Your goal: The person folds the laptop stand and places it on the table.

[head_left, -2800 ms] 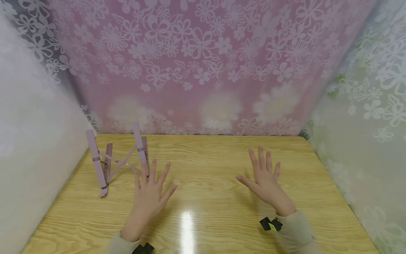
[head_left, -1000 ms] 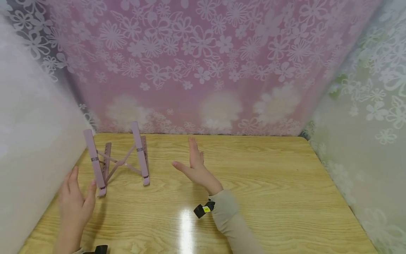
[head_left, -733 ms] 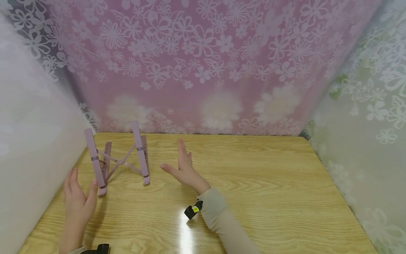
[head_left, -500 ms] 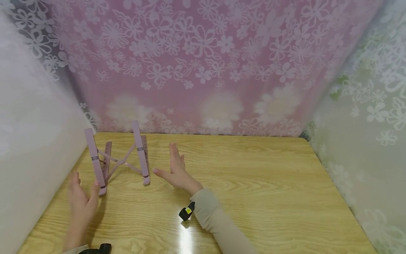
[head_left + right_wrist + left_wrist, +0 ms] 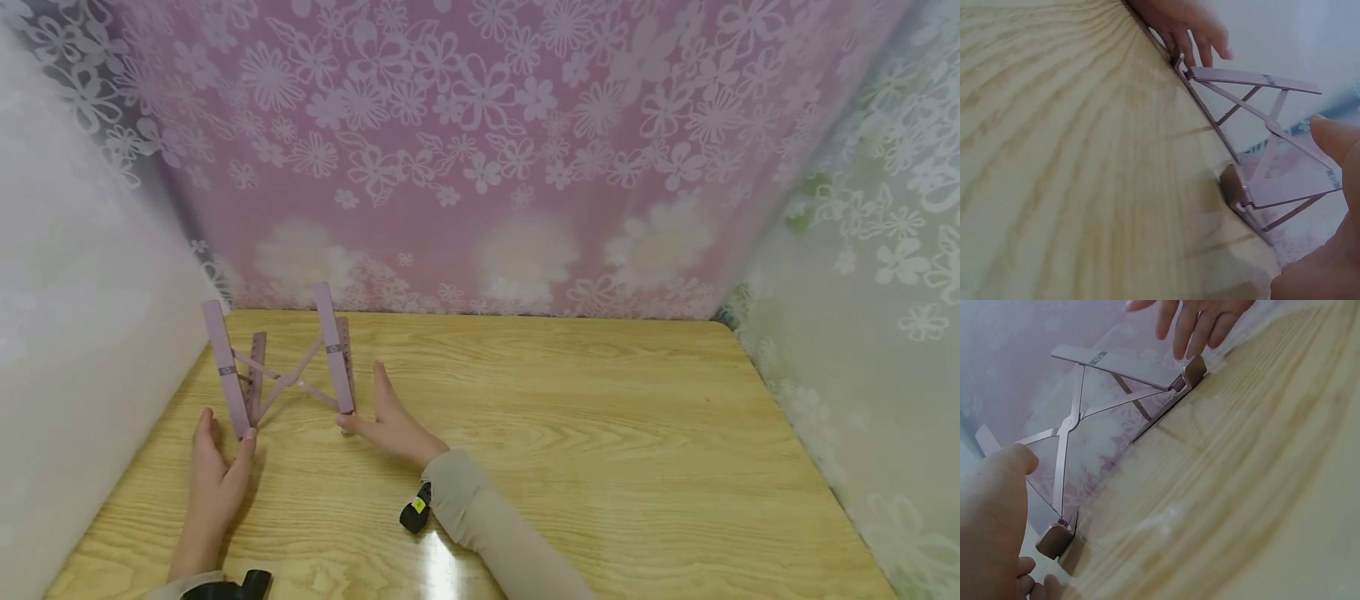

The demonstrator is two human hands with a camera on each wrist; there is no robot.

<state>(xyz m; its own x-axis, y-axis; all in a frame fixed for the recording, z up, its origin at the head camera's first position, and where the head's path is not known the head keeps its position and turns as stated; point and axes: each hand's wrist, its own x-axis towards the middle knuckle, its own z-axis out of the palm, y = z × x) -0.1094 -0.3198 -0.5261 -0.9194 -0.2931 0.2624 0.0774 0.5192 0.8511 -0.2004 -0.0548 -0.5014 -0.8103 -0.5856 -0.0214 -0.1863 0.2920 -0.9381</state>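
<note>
The pink stand (image 5: 286,381) rests on the left rear part of the table (image 5: 570,433), already unfolded: its two rails (image 5: 334,354) slope up and away, spread apart, and the struts (image 5: 308,357) cross between them. Both hands flank its near end. The left hand (image 5: 216,479) is at the outer side of the left rail, fingers loosely bent, thumb overlapping the rail's lower end in the head view. The right hand (image 5: 393,429) is beside the right rail, fingers extended and thumb over that rail's foot. Neither hand is wrapped round anything; whether the thumbs actually touch the stand cannot be told. Judging from this, the unfolding is done and the hands are in place on either side, while a firm hold is not yet taken; any lifting, shifting or folding of the stand is undone. Farther out, a black camera (image 5: 416,508) sits at the right wrist by a beige sleeve (image 5: 498,529), and a pink floral curtain (image 5: 480,167) hangs behind the table.
</note>
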